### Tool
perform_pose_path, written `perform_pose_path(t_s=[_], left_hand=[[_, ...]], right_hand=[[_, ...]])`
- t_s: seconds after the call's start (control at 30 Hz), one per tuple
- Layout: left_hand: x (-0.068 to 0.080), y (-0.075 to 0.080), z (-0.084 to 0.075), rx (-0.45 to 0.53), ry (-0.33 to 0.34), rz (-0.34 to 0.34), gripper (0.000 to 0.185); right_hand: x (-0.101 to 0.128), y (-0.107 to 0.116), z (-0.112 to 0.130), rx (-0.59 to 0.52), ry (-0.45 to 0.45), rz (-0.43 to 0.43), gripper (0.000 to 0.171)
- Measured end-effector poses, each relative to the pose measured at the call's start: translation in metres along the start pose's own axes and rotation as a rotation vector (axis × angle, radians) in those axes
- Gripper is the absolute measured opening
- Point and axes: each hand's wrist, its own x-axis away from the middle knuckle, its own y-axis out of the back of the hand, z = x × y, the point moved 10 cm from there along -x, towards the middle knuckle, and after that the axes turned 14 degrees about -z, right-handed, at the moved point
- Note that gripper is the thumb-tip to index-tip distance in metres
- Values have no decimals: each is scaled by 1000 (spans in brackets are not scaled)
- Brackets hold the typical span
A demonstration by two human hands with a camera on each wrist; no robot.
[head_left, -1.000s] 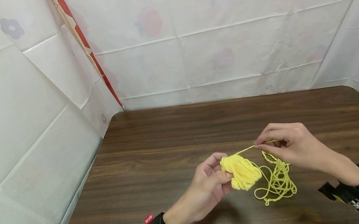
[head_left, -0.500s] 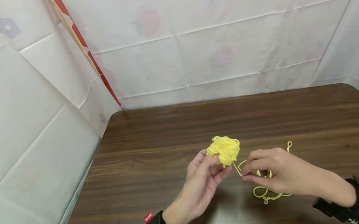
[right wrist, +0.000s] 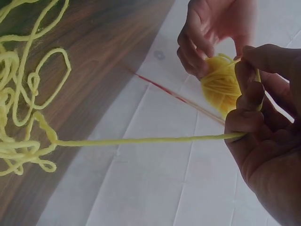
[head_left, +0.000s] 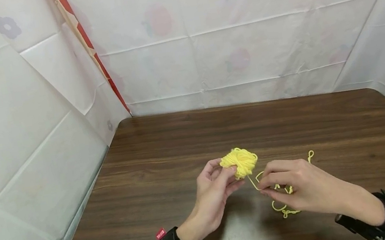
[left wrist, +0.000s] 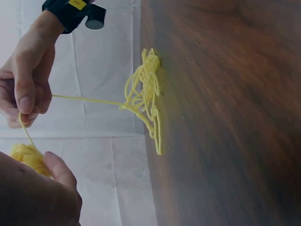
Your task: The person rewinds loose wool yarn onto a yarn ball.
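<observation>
The yarn ball (head_left: 240, 162) looks soft, matt and fibrous; the loose yarn (left wrist: 149, 80), slightly fuzzy. The worktop (head_left: 182, 147) is smooth wood-grain with a dull sheen at lower centre. Thin, creased, plastic-like sheeting (head_left: 243, 55) spans the upper frame.

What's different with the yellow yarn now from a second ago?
In the head view, the left hand and yarn ball moved up and slightly left. The right hand moved down and left, so the strand leaves the ball's lower edge now. The left hand still holds the ball; the right still pinches yarn. Loose yarn stayed on the table.
</observation>
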Motion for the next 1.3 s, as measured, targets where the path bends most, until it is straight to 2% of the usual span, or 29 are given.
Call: perform_pose_path(t_s=[0.1,0.23,0.4,0.5,0.63,0.77,0.87,1.03,1.17,1.2,1.3], left_hand=[[2,-3,-5,-70,-83,17,33],[9,-11,-11,-146,-178,85,39],[15,-22,-11,-183,-189,188,48],[16,-24,-8,-195,-167,217,53],[11,-20,-3,-158,-105,167,54],[4,-11,-5,-153,-107,75,51],[4,-7,-11,-276,-184,53,46],[11,-14,-18,-494,-336,122,38],[18,-20,-20,-578,-413,186,37],[20,-21,-20,-589,-421,206,37],[26,-27,-18,-581,-413,283,38]], right_hand=[[-2,1,1,25,16,-4,24],[-6,5,5,62,69,-27,24],[-7,7,7,84,106,-44,26],[-7,5,9,69,107,-49,25],[-7,2,12,47,119,-47,24],[-7,2,13,68,124,-37,28],[-8,2,16,121,140,-7,31],[-13,5,19,174,187,46,23],[-22,18,11,111,185,-32,26],[-23,22,7,91,176,-57,31],[-27,29,-8,25,147,-126,28]])
